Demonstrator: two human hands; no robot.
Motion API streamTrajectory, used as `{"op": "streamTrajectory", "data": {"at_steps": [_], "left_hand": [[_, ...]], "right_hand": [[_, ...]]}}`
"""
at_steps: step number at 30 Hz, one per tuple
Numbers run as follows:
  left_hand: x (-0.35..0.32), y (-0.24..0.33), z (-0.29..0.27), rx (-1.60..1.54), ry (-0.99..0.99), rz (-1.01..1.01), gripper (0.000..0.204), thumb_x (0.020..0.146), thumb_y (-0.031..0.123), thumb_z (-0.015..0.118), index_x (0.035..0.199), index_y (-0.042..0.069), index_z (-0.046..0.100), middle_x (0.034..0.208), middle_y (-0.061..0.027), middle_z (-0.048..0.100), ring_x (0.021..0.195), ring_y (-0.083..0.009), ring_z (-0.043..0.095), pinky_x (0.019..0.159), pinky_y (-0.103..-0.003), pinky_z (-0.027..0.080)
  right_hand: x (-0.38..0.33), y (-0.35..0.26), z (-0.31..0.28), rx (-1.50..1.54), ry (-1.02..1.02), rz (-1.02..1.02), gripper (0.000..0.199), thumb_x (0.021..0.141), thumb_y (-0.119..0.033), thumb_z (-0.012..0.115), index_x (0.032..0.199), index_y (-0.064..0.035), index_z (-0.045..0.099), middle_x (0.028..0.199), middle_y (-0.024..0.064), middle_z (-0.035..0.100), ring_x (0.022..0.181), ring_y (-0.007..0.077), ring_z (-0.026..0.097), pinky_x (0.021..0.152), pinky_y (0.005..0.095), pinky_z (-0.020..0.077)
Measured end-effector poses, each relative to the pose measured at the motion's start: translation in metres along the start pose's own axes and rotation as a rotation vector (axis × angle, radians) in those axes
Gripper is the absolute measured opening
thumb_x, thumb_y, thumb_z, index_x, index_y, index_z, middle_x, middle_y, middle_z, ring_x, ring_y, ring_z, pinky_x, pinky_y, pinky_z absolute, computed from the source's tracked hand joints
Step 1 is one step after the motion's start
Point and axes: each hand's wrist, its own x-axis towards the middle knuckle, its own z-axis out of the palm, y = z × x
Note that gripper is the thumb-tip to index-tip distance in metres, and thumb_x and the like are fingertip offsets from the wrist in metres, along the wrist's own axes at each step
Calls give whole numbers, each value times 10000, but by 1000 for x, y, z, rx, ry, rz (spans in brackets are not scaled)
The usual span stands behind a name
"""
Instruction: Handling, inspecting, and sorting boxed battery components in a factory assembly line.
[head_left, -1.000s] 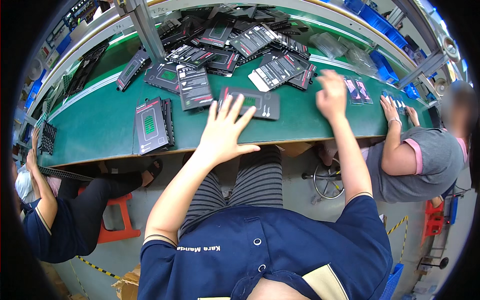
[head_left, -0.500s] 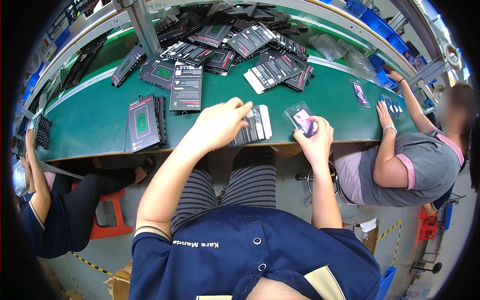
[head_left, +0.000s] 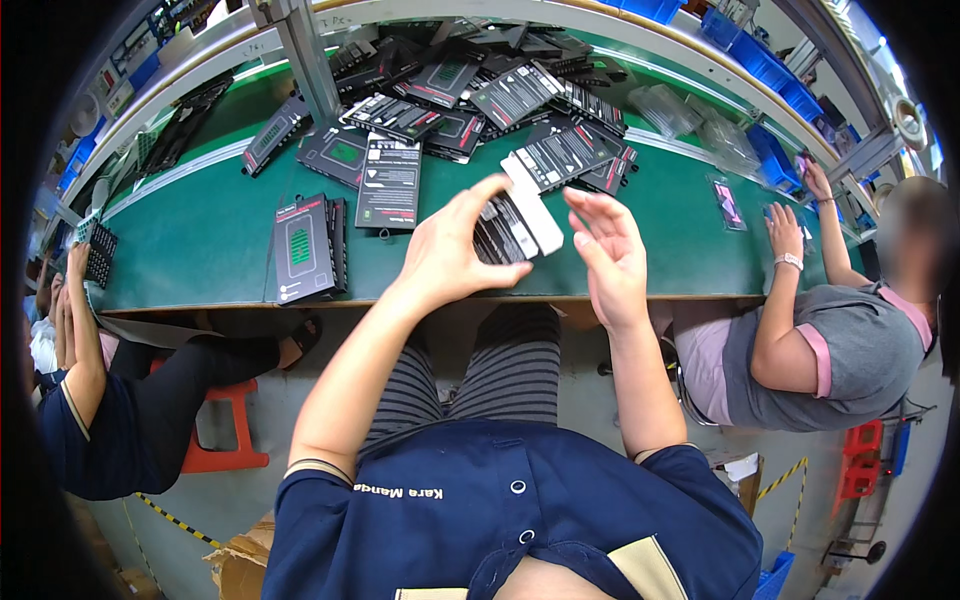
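My left hand grips a flat black package with a white edge and lifts it above the front edge of the green bench. My right hand is beside the package's right end with fingers spread, holding nothing. A small stack of black packages lies left of my left hand. A single black package lies behind it. A big heap of black packages covers the back of the bench.
A grey metal post rises at the back left. One person sits to my right, hands on the bench near a small clear-wrapped item. Another person sits at left. Blue bins line the back right.
My left hand has raised the package from the bench. My right hand has let go of the small item it held and now is open beside the package.
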Motion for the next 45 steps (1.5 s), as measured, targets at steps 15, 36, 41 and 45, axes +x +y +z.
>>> {"op": "streamTrajectory", "data": {"at_steps": [15, 36, 41, 45], "left_hand": [[-3, -5, 13, -874, 453, -117, 309, 973, 13, 579, 1227, 83, 418, 1081, -82, 601, 987, -127, 585, 886, -269, 477], [8, 6, 10, -937, 522, -159, 148, 965, 21, 607, 1068, 41, 502, 990, -54, 591, 913, -95, 574, 837, -239, 482], [-3, -21, 3, -428, 515, 59, 140, 929, 49, 675, 1013, 19, 568, 1108, -81, 623, 974, -162, 607, 859, -289, 485], [-3, 15, -31, -1024, 540, -792, 417, 979, 141, 605, 1369, 87, 467, 1358, -159, 520, 1255, -270, 512, 1034, -349, 411]], "right_hand": [[24, 19, 82, 190, 13, -63, 161, 1003, -45, 534, 1154, 4, 562, 1075, 64, 628, 1002, 113, 600, 906, 267, 485], [32, 24, 82, 357, 93, 55, 123, 966, 21, 552, 1066, -23, 494, 1047, 98, 618, 967, 133, 612, 888, 283, 508], [14, 53, 75, -29, -33, -194, 373, 882, 67, 648, 1139, -63, 411, 1051, 104, 605, 945, 156, 613, 832, 285, 491], [2, 57, 83, -403, -20, -727, 350, 745, 90, 717, 941, -73, 477, 1015, 156, 666, 933, 326, 677, 875, 391, 521]]}}
